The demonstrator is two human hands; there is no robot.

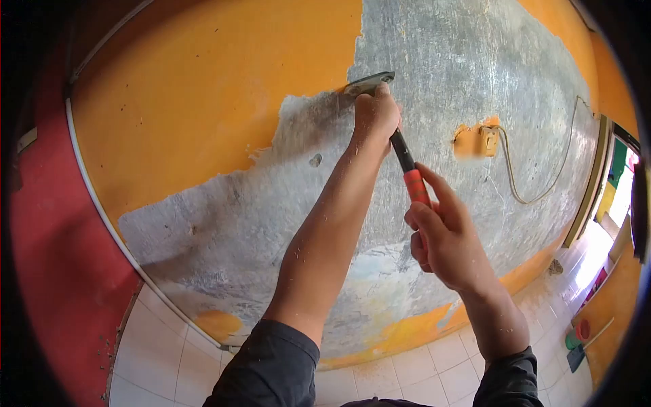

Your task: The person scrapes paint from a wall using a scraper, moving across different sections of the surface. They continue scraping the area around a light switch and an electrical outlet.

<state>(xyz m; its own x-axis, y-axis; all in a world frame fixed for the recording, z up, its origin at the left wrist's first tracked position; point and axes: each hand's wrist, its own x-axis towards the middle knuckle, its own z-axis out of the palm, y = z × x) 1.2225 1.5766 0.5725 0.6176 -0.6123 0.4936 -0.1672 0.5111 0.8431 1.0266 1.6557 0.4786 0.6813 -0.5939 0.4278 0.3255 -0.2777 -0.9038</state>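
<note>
Gripping the scraper (409, 166) with both hands, the person holds its metal blade flat against the wall (203, 102), at the boundary between orange paint and bare grey plaster. The left hand (376, 115) is clenched around the upper end of the black shaft, just below the blade, with the arm extended upward. The right hand (441, 234) grasps the lower end at the red grip section, with the index finger lying along the handle. The scraper runs diagonally, blade up and to the left. An electrical outlet (488, 140) sits on the wall to the right of the hands, with a cable (536, 200) hanging from it. A white conduit (102, 217) borders the wall at left. The tiled floor (156, 353) lies below.
</note>
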